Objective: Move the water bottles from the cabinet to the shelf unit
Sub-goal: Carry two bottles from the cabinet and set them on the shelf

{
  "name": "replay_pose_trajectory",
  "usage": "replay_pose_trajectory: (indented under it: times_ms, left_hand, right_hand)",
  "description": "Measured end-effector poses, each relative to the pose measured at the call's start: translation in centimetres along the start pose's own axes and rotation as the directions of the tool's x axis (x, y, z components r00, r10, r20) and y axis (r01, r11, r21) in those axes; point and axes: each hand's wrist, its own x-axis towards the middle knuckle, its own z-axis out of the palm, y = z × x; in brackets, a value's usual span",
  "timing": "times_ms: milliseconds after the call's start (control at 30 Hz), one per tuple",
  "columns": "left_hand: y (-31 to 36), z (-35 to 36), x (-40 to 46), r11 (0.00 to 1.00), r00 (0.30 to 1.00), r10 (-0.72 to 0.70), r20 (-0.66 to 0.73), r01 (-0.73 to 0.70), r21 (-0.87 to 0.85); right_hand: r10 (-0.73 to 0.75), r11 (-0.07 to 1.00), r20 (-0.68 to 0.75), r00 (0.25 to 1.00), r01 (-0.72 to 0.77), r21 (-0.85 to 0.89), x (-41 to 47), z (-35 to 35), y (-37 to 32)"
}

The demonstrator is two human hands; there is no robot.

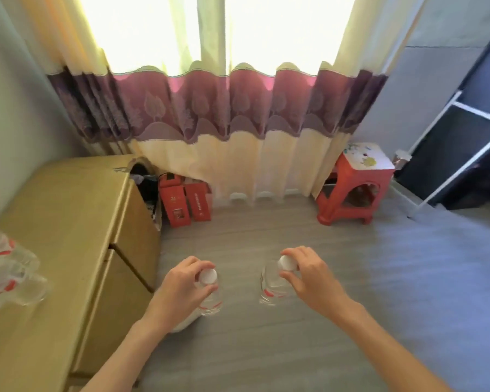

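Bottles are the matter at hand: two clear water bottles with white caps and red labels, each held upright by its neck above the grey floor (266, 349). The left hand (178, 290) is closed around the cap end of the left bottle (210, 295), fingers curled at the neck, the body of the bottle hanging below. The right hand (309, 278) grips the right bottle (272, 284) the same way, fingertips on either side of its white cap. The two bottles are near one another but apart.

On the left stands the yellowish wooden cabinet (68, 222), its front showing drawer or door edges. More clear bottles with red labels (9, 273) lie on its top at the far left edge of view (blurred, so their number is hard to tell).

Ahead, a cream and purple curtain (210, 114) hangs to the floor before a bright window. Red cartons (187, 202) sit on the floor just beside the cabinet's far end. A red plastic stool (351, 188) stands to the right, and beyond it a dark panel in a white frame (450, 154) leans by the wall.
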Motion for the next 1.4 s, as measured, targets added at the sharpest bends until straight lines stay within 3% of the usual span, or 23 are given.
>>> replay_pose_trajectory:
  times_ms: [167,300,400,633,867,1033,1200,1400]
  left_hand:
    - [10.2,8.2,5.8,0.987,0.983,0.160,0.093,-0.156,-0.040]
    - [19.0,15.3,9.7,0.956,0.933,0.293,0.207,-0.288,-0.054]
    - [25.8,21.2,12.7,0.918,0.871,0.397,0.290,-0.383,-0.105]
    - [40.5,36.2,19.2,0.804,0.685,0.595,0.420,-0.506,-0.313]
    - [56.0,49.3,25.1,0.681,0.470,0.731,0.494,-0.551,-0.483]
    - [66.2,57.6,27.6,0.622,0.357,0.778,0.517,-0.551,-0.556]
    - [74.4,66.1,29.4,0.619,0.356,0.784,0.509,-0.515,-0.593]
    - [84.6,76.8,30.9,0.598,0.361,0.799,0.481,-0.565,-0.568]
  right_hand:
    - [0.177,0.983,-0.171,0.969,-0.184,-0.022,-5.2,-8.7,9.1]
    - [0.346,0.933,-0.325,0.880,-0.360,0.017,-10.9,-14.4,15.7]
    - [0.491,0.862,-0.456,0.742,-0.490,0.131,-15.1,-18.3,20.6]
    - [0.700,0.672,-0.593,0.398,-0.648,0.359,-23.1,-26.7,32.0]
    - [0.783,0.502,-0.596,0.179,-0.747,0.435,-27.8,-35.4,43.9]
    - [0.742,0.457,-0.670,0.022,-0.749,0.480,-30.2,-41.7,51.3]
    - [0.718,0.436,-0.695,-0.044,-0.749,0.498,-32.2,-48.1,60.1]
    - [0.739,0.422,-0.674,0.017,-0.791,0.443,-36.4,-55.3,72.5]
